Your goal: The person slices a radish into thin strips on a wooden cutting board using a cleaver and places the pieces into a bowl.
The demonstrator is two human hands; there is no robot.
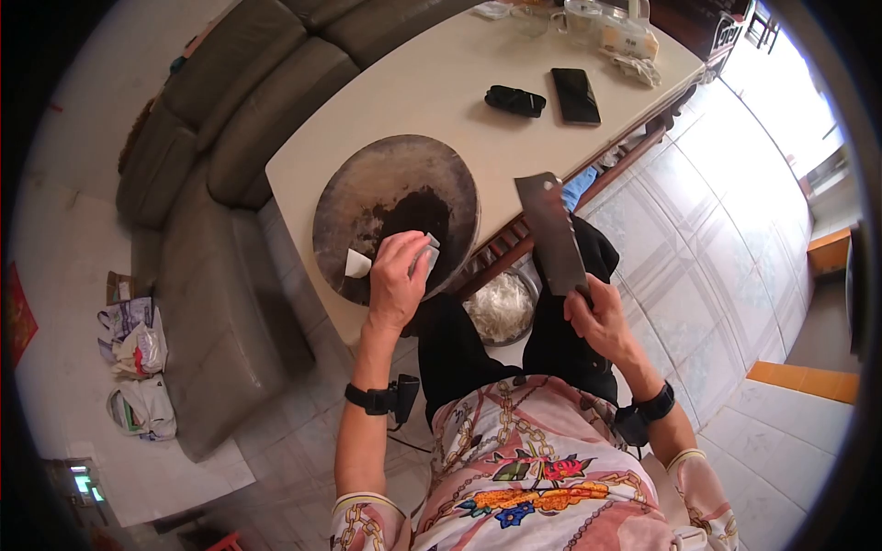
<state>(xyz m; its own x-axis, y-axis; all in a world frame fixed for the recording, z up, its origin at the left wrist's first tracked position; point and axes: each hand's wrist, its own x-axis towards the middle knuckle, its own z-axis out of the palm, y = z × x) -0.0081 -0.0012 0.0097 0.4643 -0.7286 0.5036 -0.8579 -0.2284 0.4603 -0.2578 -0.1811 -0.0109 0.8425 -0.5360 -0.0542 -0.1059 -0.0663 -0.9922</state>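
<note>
On a round wooden chopping board (340, 197), dark and wet in the middle, lies a cut white chunk (357, 264) that looks like radish. My left hand (397, 275) is just right of it, with fingers closed round another pale piece of white vegetable (432, 259). The palm side of that hand is hidden. My right hand (599, 317) grips the handle of a cleaver (554, 225), its broad blade raised off the board to the right. Between my knees, below the table edge, sits a metal bowl (530, 326) of white shreds (496, 308).
The board stands on a cream table (413, 87). Farther back lie a black phone (576, 96), a black case (515, 101), a tissue pack (629, 39) and glass cups (581, 18). A grey leather sofa (230, 303) runs along the left. Tiled floor (698, 230) extends to the right.
</note>
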